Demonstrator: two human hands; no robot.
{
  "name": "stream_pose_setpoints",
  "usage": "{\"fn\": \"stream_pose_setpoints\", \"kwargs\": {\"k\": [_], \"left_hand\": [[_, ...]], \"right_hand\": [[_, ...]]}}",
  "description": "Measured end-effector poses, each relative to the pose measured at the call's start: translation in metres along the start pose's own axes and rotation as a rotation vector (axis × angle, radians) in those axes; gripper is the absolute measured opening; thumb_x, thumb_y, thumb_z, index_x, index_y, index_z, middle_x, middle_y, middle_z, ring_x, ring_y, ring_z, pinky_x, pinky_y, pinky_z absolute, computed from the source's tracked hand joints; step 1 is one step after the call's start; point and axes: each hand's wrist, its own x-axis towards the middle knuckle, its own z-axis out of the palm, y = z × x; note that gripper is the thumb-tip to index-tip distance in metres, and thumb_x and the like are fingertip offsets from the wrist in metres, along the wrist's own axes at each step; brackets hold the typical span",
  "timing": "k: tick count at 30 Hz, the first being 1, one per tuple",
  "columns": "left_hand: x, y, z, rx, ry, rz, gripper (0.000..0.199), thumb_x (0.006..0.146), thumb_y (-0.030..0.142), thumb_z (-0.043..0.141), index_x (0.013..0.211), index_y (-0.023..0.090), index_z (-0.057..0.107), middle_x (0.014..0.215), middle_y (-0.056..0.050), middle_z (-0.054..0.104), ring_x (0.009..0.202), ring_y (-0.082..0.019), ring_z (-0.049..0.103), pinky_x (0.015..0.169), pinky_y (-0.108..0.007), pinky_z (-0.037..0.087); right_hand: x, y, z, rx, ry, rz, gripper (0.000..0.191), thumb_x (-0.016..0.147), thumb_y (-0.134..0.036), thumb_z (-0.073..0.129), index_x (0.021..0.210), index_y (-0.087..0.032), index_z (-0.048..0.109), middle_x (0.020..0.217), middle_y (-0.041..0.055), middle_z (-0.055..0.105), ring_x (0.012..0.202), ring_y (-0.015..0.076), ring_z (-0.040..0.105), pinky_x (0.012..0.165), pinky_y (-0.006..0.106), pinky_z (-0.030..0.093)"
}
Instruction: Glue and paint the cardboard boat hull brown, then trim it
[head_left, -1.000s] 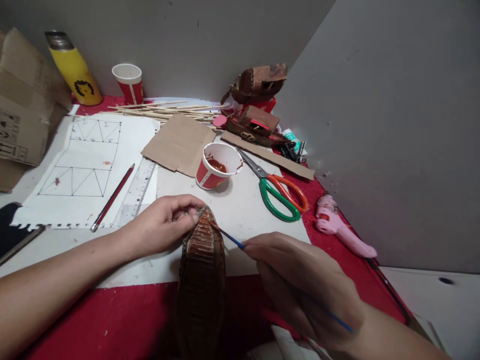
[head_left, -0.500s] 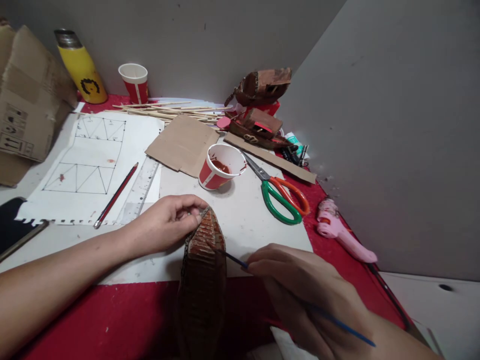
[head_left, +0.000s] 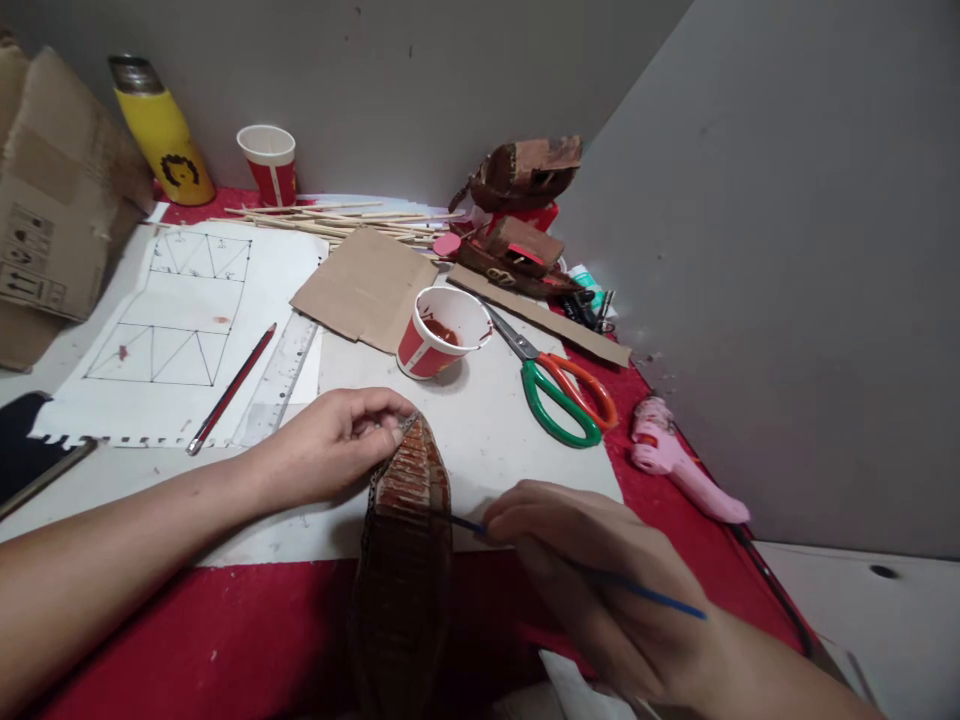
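Between the thumb and fingers of my left hand (head_left: 349,440) is the pointed far tip of a long, boat-shaped cardboard piece (head_left: 405,560). Reddish-brown paint covers its ridged face, with paler streaks near the tip; the near end sinks into shadow. My right hand (head_left: 592,570) is closed round a thin blue paintbrush (head_left: 645,592). The bristles meet the right side of the piece, but the very tip is hard to make out. Just beyond stands a red and white paper cup (head_left: 426,350) with brown paint inside.
Scissors (head_left: 562,400) with green and orange handles lie right of the cup, near a pink glue gun (head_left: 686,460). Brown model boats (head_left: 517,255) stand at the back. Left are a pencil (head_left: 232,390), a ruler (head_left: 281,385), a drawing (head_left: 187,300), a yellow bottle (head_left: 161,140) and a cardboard box (head_left: 60,190).
My right hand and the paintbrush have shifted slightly left and toward me along the piece, with the brush's back end swinging left. My left hand keeps its hold in the same place.
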Motion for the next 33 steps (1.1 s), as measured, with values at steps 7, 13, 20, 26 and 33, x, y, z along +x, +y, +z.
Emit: {"fn": "stream_pose_setpoints", "kwargs": {"k": [7,13,20,26,33], "left_hand": [[0.001,-0.001,0.0,-0.031,-0.012,-0.002,0.023,0.089,0.025,0.054,0.106,0.014,0.065,0.086,-0.001,0.062,0.076,-0.013,0.053,0.071,-0.028,0.042],[0.0,0.0,0.0,0.0,0.001,0.012,0.021,0.09,0.026,0.054,0.103,0.015,0.066,0.084,0.0,0.061,0.074,-0.013,0.053,0.069,-0.026,0.042],[0.0,-0.001,0.001,-0.023,-0.01,-0.005,0.021,0.09,0.027,0.054,0.105,0.016,0.065,0.086,0.0,0.063,0.075,-0.013,0.054,0.07,-0.027,0.043],[0.001,-0.003,0.002,-0.044,-0.004,-0.001,0.022,0.09,0.028,0.054,0.105,0.016,0.066,0.087,-0.001,0.063,0.076,-0.013,0.054,0.07,-0.026,0.043],[0.0,-0.004,0.001,-0.042,-0.006,-0.007,0.021,0.091,0.027,0.054,0.104,0.016,0.066,0.086,0.0,0.063,0.074,-0.012,0.053,0.068,-0.026,0.042]], "right_hand": [[-0.001,0.003,-0.003,-0.094,0.006,0.094,0.022,0.093,-0.006,0.045,0.102,-0.023,0.056,0.084,0.0045,0.072,0.074,0.0169,0.072,0.062,0.025,0.056],[-0.001,0.006,0.0,-0.024,0.002,-0.014,0.018,0.092,-0.008,0.047,0.098,-0.023,0.056,0.083,0.0049,0.073,0.072,0.0174,0.071,0.058,0.026,0.056],[0.001,0.006,0.0,0.008,-0.013,-0.003,0.022,0.094,-0.009,0.044,0.107,-0.023,0.054,0.081,0.0046,0.071,0.07,0.017,0.07,0.06,0.026,0.057],[0.001,0.001,-0.005,-0.064,-0.011,0.012,0.022,0.092,-0.006,0.044,0.1,-0.023,0.054,0.075,0.0037,0.07,0.067,0.0172,0.069,0.054,0.026,0.053],[-0.005,0.0,-0.008,-0.106,-0.004,0.039,0.02,0.092,-0.007,0.047,0.099,-0.022,0.056,0.079,0.0042,0.072,0.07,0.0175,0.071,0.058,0.025,0.055]]}}
